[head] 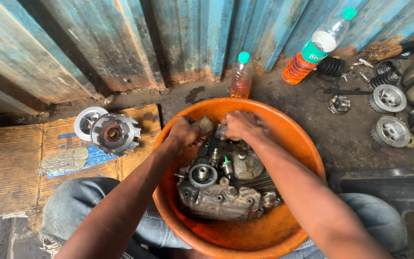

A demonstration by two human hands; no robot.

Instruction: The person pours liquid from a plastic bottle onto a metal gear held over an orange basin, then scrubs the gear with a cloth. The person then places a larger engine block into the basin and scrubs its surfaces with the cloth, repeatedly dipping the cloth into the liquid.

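A: What are the fingers doing?

B: The left hand (184, 132) is clamped on a small rag (203, 124). The right hand (238, 125) is curled tight over a small grey part (220, 131); what it is, I can't tell.

A: And below them?

B: A greasy engine (224, 184) lying in the orange basin (283, 225), held between the person's knees.

A: How far along?

B: Partly stripped, I'd judge. A clutch hub (115, 134) sits on the cardboard (20, 163) to the left, more clutch parts (389, 115) lie far right, and two bottles (241, 76) of orange liquid stand by the wall. The engine looks grimy yet.
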